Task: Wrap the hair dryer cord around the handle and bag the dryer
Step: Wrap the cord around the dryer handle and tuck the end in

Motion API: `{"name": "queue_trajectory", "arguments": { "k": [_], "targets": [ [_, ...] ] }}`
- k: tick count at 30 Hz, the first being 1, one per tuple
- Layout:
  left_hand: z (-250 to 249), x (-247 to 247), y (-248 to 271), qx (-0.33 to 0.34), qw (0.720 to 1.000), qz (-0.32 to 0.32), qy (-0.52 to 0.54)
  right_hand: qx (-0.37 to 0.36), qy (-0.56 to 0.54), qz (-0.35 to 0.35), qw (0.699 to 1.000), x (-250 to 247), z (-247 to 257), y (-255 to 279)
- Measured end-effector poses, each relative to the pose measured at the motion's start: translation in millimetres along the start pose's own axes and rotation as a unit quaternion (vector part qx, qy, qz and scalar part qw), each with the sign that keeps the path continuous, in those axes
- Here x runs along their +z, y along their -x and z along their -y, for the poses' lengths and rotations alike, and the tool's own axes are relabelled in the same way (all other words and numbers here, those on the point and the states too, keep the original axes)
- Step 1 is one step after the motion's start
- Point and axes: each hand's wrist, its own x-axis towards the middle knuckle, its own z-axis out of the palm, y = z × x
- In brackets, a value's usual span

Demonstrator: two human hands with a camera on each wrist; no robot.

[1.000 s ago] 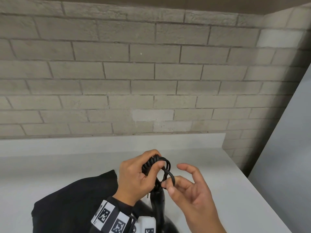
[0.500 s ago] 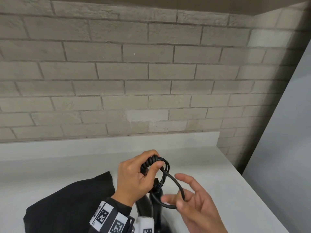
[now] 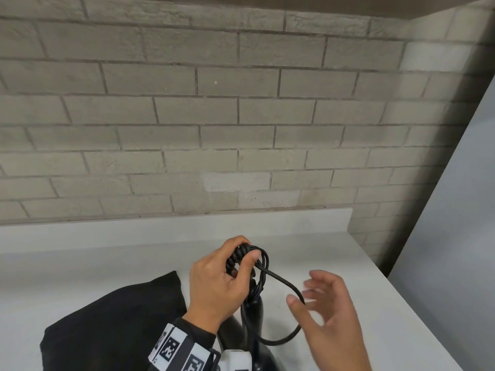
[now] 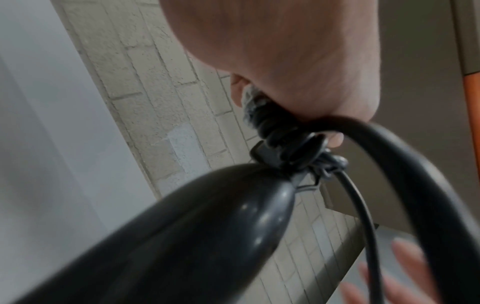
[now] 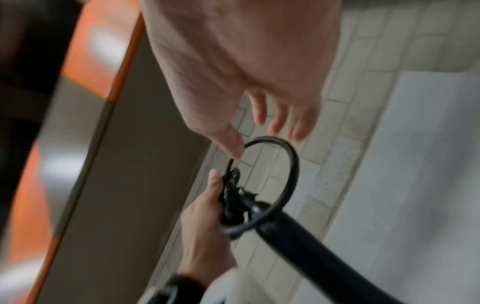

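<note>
The black hair dryer's handle (image 3: 253, 314) stands upright over the counter. My left hand (image 3: 219, 285) grips the coiled cord (image 3: 238, 257) bunched at the handle's top end. A loose cord loop (image 3: 281, 281) runs right and curls back down toward the handle. My right hand (image 3: 329, 311) is beside the loop with fingers spread and blurred, its thumb against the cord. In the left wrist view the handle (image 4: 207, 226) and cord (image 4: 415, 164) fill the frame. The right wrist view shows the loop (image 5: 293, 164) below my thumb. The black bag (image 3: 115, 325) lies flat to the left.
The white counter (image 3: 348, 263) ends at a brick wall (image 3: 241, 116) behind and at an edge on the right, next to a grey panel (image 3: 455, 236). The dryer's body is mostly cut off at the bottom of the head view.
My right hand went from pinching the cord near the coil to drawing out a wider loop rightward and downward, and its fingers are now spread. The left hand's grip stayed put.
</note>
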Motion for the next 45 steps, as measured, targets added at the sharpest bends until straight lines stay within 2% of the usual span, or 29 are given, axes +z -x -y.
{"name": "queue_trajectory", "arguments": {
  "k": [2,4,5,8,9,10,16,20,23,25,27,29,34,37,39,42,43,45],
  "targets": [
    [-1.3,1.1,1.5,-0.005,1.000,-0.017,-0.017,-0.162,0.085,-0.087,0.979,11.3,7.9,16.1],
    [-3.5,2.8,2.2,-0.010,0.999,-0.031,-0.028,-0.248,0.122,-0.059,0.959,23.4,11.0,29.7],
    [-4.5,3.7,2.3,-0.011,0.999,-0.035,-0.036,-0.235,0.146,-0.006,0.961,28.3,9.9,33.4],
    [-6.4,4.8,2.6,-0.011,0.998,-0.035,-0.053,-0.071,0.188,0.183,0.963,37.3,1.3,35.1],
    [-6.3,4.0,2.6,-0.013,0.998,-0.032,-0.052,-0.041,0.176,0.211,0.961,37.6,-2.5,33.4],
    [-5.8,3.0,2.5,-0.017,0.998,-0.029,-0.050,-0.042,0.170,0.214,0.961,37.9,-4.8,31.2],
    [1.0,-1.1,5.0,-0.050,0.999,0.013,-0.001,-0.141,0.237,0.192,0.942,23.3,0.8,21.9],
    [1.2,1.3,6.3,-0.078,0.995,0.035,0.050,-0.278,0.309,0.159,0.896,11.1,2.4,14.1],
    [-0.2,2.6,6.9,-0.089,0.993,0.032,0.069,-0.320,0.326,0.149,0.877,9.6,2.3,10.6],
    [-1.7,3.4,7.0,-0.093,0.993,0.019,0.076,-0.292,0.305,0.133,0.897,10.5,4.8,10.9],
    [-4.5,3.2,6.3,-0.093,0.994,0.008,0.063,-0.197,0.218,0.120,0.948,15.4,8.1,15.6],
    [-7.6,3.0,5.9,-0.093,0.994,0.005,0.055,-0.150,0.165,0.104,0.969,21.6,5.6,20.1],
    [-7.4,2.4,10.3,-0.123,0.989,-0.006,0.076,-0.204,0.233,0.068,0.948,30.4,4.6,26.3],
    [-8.3,4.2,12.8,-0.136,0.985,-0.013,0.101,-0.160,0.143,0.047,0.976,36.8,14.8,17.9],
    [-8.5,4.6,12.8,-0.141,0.983,-0.011,0.117,-0.140,0.083,0.083,0.983,37.7,22.1,12.7],
    [-0.5,0.2,10.2,-0.164,0.971,-0.018,0.176,-0.205,0.120,0.143,0.961,27.7,28.4,13.9],
    [3.3,-2.3,9.4,-0.169,0.968,-0.022,0.186,-0.223,0.131,0.152,0.954,21.9,28.2,15.2],
    [8.2,-7.8,9.1,-0.178,0.961,-0.023,0.211,-0.225,0.089,0.139,0.960,8.6,28.8,16.0]
  ]
}}
